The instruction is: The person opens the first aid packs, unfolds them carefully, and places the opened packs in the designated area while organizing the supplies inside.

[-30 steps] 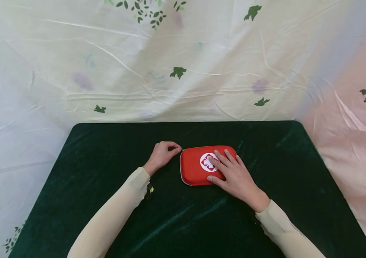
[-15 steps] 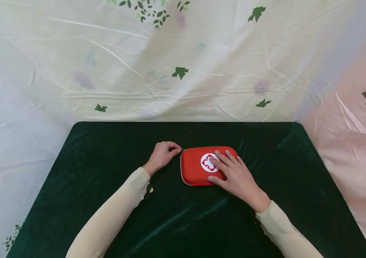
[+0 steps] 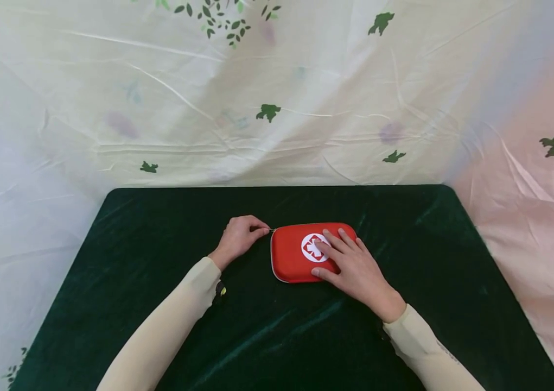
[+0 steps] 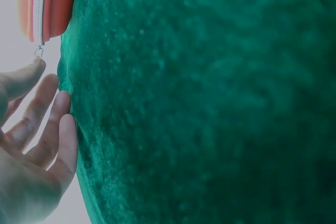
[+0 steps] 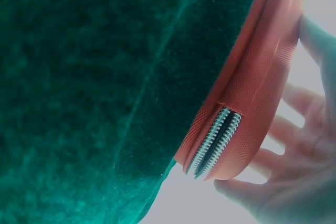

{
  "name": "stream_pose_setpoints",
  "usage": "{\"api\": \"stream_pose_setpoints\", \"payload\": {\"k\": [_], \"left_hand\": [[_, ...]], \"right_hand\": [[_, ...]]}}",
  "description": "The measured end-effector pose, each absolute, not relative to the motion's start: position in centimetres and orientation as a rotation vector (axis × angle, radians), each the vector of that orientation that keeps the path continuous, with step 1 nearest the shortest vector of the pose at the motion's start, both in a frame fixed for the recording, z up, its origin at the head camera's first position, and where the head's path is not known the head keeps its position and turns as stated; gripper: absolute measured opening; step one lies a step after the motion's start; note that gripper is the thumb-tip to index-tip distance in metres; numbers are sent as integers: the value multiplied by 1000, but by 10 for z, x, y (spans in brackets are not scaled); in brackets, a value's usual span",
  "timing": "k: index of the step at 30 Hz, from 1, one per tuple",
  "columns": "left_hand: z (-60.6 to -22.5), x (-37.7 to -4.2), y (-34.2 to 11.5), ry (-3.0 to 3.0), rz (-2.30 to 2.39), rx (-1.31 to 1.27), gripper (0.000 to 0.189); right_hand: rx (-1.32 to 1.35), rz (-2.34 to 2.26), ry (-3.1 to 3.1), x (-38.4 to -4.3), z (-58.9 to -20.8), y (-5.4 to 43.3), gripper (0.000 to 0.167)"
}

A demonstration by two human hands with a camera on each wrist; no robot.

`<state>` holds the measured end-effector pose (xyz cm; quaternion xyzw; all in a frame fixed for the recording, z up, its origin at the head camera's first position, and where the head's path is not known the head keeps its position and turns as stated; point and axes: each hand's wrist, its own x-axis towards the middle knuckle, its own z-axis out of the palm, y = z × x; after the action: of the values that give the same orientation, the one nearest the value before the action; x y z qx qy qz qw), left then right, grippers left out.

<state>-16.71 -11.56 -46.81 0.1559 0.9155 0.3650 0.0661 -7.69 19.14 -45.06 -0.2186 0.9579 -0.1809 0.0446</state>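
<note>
A red first-aid case (image 3: 287,254) with a white cross emblem lies flat on the table. At its far left corner my left hand (image 3: 239,239) pinches the small metal zipper pull (image 4: 38,52) between thumb and index finger; its other fingers are loosely bent in the left wrist view. The silver zipper (image 4: 40,6) runs along the case's side there. My right hand (image 3: 355,270) rests with spread fingers on the right part of the lid, partly covering the emblem. In the right wrist view, a stretch of zipper teeth (image 5: 214,142) stands parted, with a dark gap between the rows.
Dark green velvet cloth (image 3: 277,336) covers the table under the case and both arms. Pale curtain fabric (image 3: 184,108) with green leaf and bird prints hangs behind the table's far edge and at both sides.
My left fingertips have shifted slightly left, away from the case's corner, and a bit of the zipper pull now shows between them. My right hand and the case stay in place.
</note>
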Motion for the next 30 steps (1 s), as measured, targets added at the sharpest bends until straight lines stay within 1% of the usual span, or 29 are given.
{"api": "stream_pose_setpoints", "payload": {"k": [24,30], "left_hand": [[-461,-152,-122,2765,1048,468,19],[-462,-150,-125,2760,1036,509,20]], "right_hand": [[-691,-529,2932,-76,-451,192,74],[-702,-534,2929,-76,-450,192,74]]}}
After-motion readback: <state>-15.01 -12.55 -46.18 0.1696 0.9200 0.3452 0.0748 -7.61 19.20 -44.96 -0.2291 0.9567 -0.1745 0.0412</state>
